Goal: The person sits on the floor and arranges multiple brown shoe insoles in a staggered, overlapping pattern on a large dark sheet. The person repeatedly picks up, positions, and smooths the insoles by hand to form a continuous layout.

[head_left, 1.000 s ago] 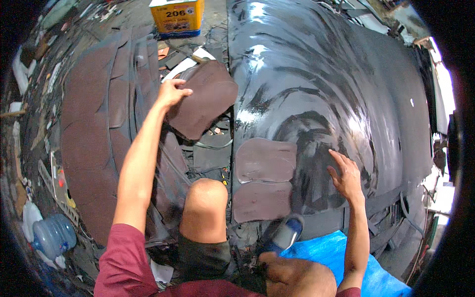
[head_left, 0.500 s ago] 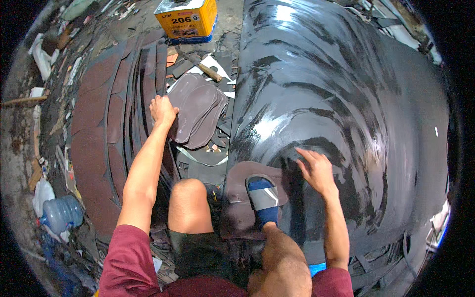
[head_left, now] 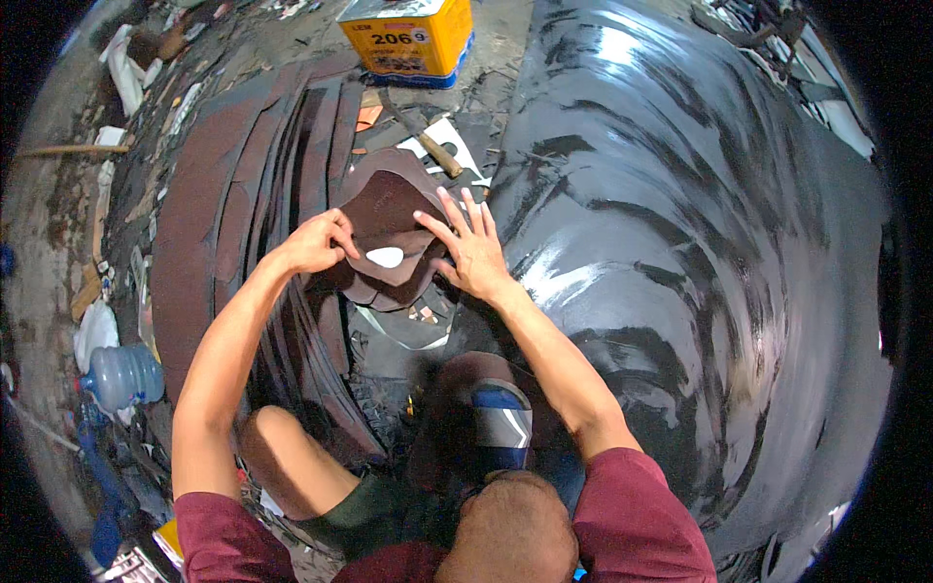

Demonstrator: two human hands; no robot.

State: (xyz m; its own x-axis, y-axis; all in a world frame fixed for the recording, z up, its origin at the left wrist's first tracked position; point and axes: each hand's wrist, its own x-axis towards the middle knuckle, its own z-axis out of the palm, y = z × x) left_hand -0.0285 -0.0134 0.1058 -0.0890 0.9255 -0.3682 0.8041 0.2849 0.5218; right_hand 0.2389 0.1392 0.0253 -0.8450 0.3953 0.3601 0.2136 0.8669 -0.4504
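In the middle lies a stack of brown sole-shaped sheets (head_left: 374, 293). The uppermost brown sole-shaped piece (head_left: 389, 209) is bent up, its darker face showing. On it is a white oval spot (head_left: 385, 257); I cannot tell whether this is a hole or a patch. My left hand (head_left: 316, 243) is closed, thumb and fingers pinching the left edge of that piece. My right hand (head_left: 471, 251) is open, fingers spread, the fingertips resting against its right side. The lower sheets are partly hidden beneath.
A large sheet smeared with glossy black (head_left: 680, 243) spreads to the right. Layered brown sheets (head_left: 233, 194) stand left. Behind are a yellow can (head_left: 403, 44) and a wooden-handled tool (head_left: 439, 154). My sandalled foot (head_left: 502, 428) is in front; a blue water bottle (head_left: 121, 376) lies far left.
My right hand has come from over the black sheet to the stack. My left hand now pinches a raised sole-shaped piece. My left knee has swung outward, and the whole view has shifted.
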